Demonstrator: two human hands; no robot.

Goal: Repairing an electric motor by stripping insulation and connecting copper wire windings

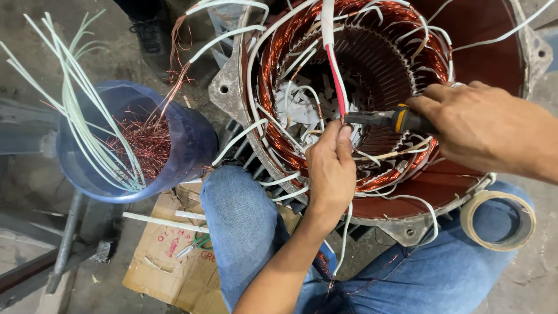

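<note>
A large motor stator [517, 64] with a red-painted housing stands between my knees, its copper windings [279, 87] ringed with white sleeved leads. My left hand [331, 168] pinches a thin copper wire end below a red-and-white sleeve [336, 70] near the bore's middle. My right hand [482, 128] grips pliers [389, 120] with black and yellow handles, their jaws pointing left at the wire my left hand holds.
A blue plastic bucket [192, 139] at left holds copper wire scraps and several long white sleeves. A roll of tape [499, 220] rests on my right knee. Flattened cardboard [168, 261] with small snips lies on the floor. Another person's shoe [150, 35] is at the top.
</note>
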